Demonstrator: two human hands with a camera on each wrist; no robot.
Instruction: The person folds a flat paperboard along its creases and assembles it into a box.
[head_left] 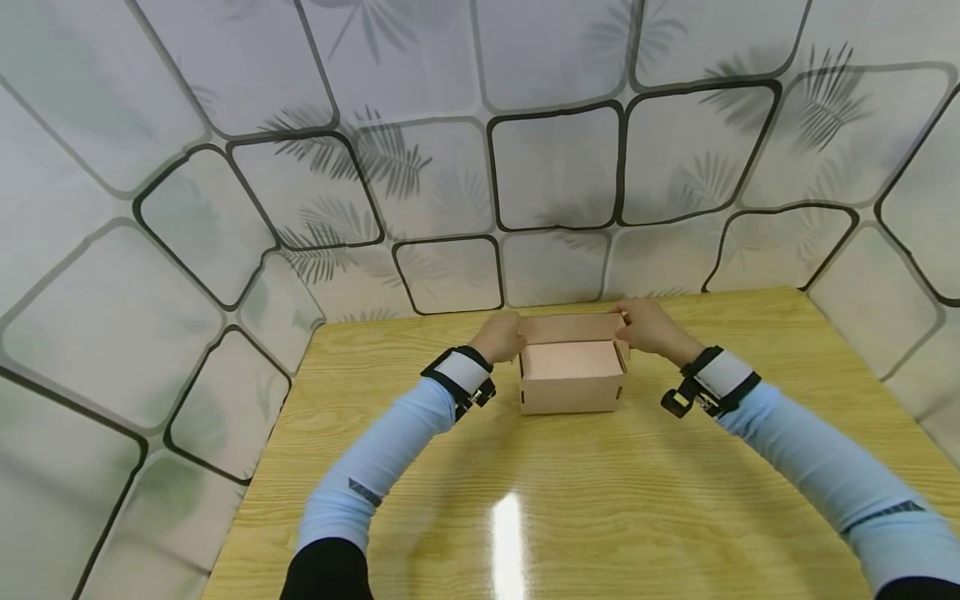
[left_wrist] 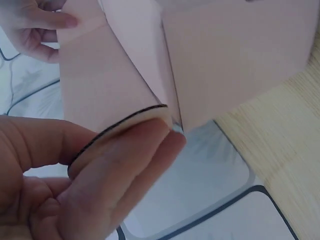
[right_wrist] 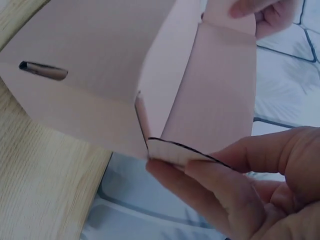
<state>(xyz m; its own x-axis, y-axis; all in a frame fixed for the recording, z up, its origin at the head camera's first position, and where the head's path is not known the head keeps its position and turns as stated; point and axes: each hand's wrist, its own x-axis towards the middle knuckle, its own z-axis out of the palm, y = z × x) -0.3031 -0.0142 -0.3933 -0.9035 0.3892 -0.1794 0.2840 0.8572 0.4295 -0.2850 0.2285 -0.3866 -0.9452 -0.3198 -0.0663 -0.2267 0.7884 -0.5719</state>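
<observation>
A small pinkish-brown cardboard box (head_left: 570, 397) stands on the table, its lid (head_left: 573, 328) raised at the back edge. At the lid's left end, my left hand (head_left: 498, 337) pinches a side flap; the left wrist view shows this curved flap (left_wrist: 131, 120) between thumb and fingers. On the opposite end my right hand (head_left: 652, 327) grips the other side flap (right_wrist: 172, 151), thumb on one face and fingers on the other. A narrow slot (right_wrist: 45, 70) shows in the box near its base. Both flaps bend away from the lid panel. The head view shows the inside only partly.
The wood-grain table (head_left: 600, 508) extends in front of the box and to both sides. Behind its far edge rises a patterned backdrop (head_left: 558, 171) with leaf prints and dark outlined shapes, which also continues along the left and right.
</observation>
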